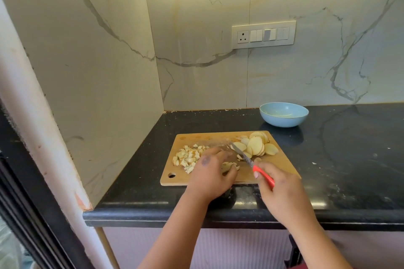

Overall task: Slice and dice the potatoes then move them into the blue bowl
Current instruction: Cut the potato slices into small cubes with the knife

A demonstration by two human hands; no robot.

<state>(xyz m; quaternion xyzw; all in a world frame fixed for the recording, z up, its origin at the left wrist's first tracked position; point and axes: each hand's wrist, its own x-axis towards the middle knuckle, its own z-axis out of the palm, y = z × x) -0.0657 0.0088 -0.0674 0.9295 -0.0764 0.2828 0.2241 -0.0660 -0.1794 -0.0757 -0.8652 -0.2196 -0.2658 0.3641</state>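
Black counter point(328, 159), wooden board point(282, 168): right hand point(282, 190) grips the red knife point(251, 162), left hand point(209, 172) curls over potato slices point(229, 167). Diced bits point(188, 157) sit left, blue bowl point(283, 114) behind. I'd tuck fingertips, cut slow.
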